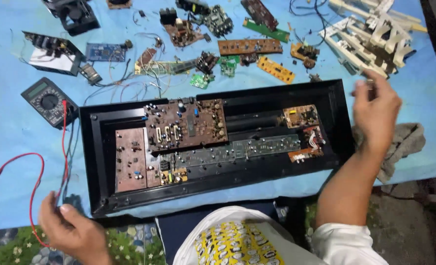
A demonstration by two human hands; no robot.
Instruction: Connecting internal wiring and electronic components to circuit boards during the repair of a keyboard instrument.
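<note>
Open black casing [96, 162] w/ circuit boards [186, 125] was laid flat on worktop [12, 127], insides exposed. Left hand [70, 228] fingers were pinched on red probe lead [31, 196] at near edge; right hand [375, 110] was raised, blurred, grip couldn't be told.

White shirt [257, 240] — yellow printed pattern on front — short white sleeve [345, 243].

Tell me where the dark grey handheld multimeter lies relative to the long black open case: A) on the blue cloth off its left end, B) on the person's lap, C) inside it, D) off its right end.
A: the multimeter rests on the blue cloth, just beyond the left end of the black case.
</note>
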